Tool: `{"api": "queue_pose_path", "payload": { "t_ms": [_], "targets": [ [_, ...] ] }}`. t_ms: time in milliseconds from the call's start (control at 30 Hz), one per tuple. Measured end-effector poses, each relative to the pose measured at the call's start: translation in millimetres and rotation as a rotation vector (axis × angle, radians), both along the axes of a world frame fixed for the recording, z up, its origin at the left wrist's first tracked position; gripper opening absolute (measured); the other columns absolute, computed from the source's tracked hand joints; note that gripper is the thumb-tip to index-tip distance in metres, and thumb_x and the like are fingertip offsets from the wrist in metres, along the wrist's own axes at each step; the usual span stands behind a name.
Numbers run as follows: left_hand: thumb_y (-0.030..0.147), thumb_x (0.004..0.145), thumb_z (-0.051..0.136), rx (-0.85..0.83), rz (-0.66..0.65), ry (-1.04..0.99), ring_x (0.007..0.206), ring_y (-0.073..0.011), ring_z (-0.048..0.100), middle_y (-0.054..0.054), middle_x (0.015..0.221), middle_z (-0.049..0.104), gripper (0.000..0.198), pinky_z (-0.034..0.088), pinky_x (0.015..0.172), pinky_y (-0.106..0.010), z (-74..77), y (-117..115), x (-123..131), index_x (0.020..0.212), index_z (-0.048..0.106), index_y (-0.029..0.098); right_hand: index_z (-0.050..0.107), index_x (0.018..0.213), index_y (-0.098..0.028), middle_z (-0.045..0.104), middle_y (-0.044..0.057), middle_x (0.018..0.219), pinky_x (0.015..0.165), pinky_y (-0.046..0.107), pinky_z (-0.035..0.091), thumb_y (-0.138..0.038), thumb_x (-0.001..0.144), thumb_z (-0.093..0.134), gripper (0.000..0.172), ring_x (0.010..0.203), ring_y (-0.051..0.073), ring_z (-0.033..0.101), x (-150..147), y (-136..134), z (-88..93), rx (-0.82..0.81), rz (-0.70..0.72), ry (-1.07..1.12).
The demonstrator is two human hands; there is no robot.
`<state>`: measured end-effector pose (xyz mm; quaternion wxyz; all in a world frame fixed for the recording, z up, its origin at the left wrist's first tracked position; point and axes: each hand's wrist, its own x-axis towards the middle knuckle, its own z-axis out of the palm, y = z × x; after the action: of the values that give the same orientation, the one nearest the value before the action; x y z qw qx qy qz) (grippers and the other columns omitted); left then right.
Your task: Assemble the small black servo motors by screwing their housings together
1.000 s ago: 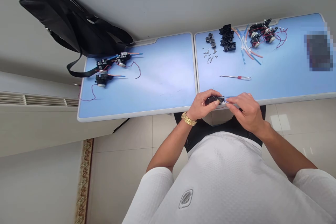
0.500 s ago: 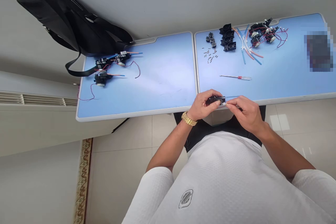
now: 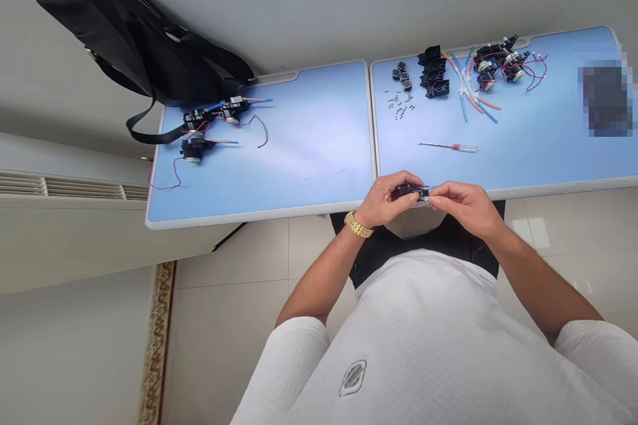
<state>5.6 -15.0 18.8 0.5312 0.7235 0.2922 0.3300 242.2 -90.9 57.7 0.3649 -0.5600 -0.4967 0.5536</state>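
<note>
My left hand (image 3: 386,199) is closed around a small black motor part (image 3: 409,192) at the near edge of the blue table (image 3: 309,146). My right hand (image 3: 461,206) pinches the right end of the same part with its fingertips. What its fingertips grip there is too small to make out. A gold watch (image 3: 357,224) sits on my left wrist. A small screwdriver with a red and clear handle (image 3: 448,146) lies on the table just beyond my hands.
Far right on the table lie black housings (image 3: 432,76), small screws (image 3: 399,106), blue and orange tubes (image 3: 471,93) and wired motor units (image 3: 503,63). More wired units (image 3: 209,126) lie at the left, by a black bag (image 3: 144,46). A radiator (image 3: 70,186) stands at left.
My right hand has shifted slightly and its fingers have drawn in closer to the part. The thin blue piece that stuck out to the right of the part no longer shows.
</note>
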Motion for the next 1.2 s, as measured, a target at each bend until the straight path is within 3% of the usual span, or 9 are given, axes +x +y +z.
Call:
{"api": "queue_pose_path", "payload": {
  "t_ms": [233,433,733,1200],
  "targets": [
    [0.064,0.105,0.073,0.016,-0.016,-0.005,0.073,-0.0155,0.065,-0.006,0.093,0.08,0.048,0.051,0.067,-0.028,-1.0,0,1,0.111,0.081,0.017,0.084,0.087,-0.024,0.073,0.003,0.076,0.064,0.035,0.045,-0.075,0.083,0.092,0.053,0.066,0.015,0.053,3,3,-3.2,-0.143,0.027,0.089],
    [0.064,0.105,0.073,0.003,0.0,0.009,0.07,-0.0146,0.062,-0.005,0.091,0.079,0.047,0.049,0.066,-0.028,-0.7,-1,1,0.111,0.08,0.018,0.087,0.094,-0.024,0.076,0.005,0.082,0.065,0.034,0.05,-0.075,0.084,0.092,0.052,0.073,0.018,0.06,6,2,-4.5,-0.135,0.03,0.118],
    [0.064,0.105,0.072,0.029,-0.016,0.013,0.074,-0.0161,0.066,-0.007,0.096,0.08,0.047,0.052,0.068,-0.029,-2.1,-1,1,0.112,0.08,0.018,0.081,0.085,-0.023,0.072,0.003,0.074,0.065,0.035,0.049,-0.077,0.08,0.093,0.056,0.066,0.015,0.055,4,4,4.0,-0.153,0.029,0.066],
    [0.069,0.103,0.073,-0.046,-0.044,0.026,0.074,-0.0166,0.063,-0.006,0.093,0.078,0.052,0.052,0.068,-0.03,0.0,1,-1,0.112,0.08,0.018,0.079,0.086,-0.023,0.073,0.003,0.079,0.066,0.034,0.052,-0.068,0.088,0.088,0.046,0.068,0.016,0.057,2,4,7.6,-0.104,0.06,0.045]
  ]
}}
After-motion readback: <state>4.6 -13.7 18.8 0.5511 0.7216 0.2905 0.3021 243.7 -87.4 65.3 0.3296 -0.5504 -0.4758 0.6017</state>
